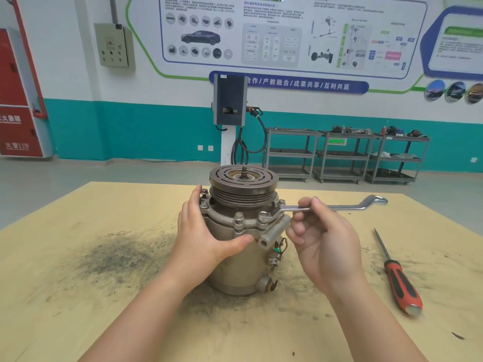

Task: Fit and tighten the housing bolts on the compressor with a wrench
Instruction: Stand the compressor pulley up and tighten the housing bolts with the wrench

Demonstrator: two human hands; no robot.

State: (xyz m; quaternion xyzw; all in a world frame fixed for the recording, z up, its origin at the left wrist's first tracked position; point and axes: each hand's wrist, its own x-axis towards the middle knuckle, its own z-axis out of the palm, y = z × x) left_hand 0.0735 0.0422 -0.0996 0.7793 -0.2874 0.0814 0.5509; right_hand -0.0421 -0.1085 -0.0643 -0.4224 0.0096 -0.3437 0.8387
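A metal compressor (235,267) stands upright on the wooden table (78,283), its grooved pulley on top. Several housing bolts (239,217) stick up around its flange. My left hand (201,231) wraps the left side of the housing, thumb across the front. A silver offset ring wrench (339,207) lies level to the right, its ring end on the front-right bolt (264,215). My right hand (321,236) pinches the wrench shaft between thumb and fingers.
A red-and-black handled screwdriver (400,280) lies on the table at the right. A dark smudge stains the tabletop at the left. Behind the table stand a charging post (230,100) and several metal shelf carts (345,155).
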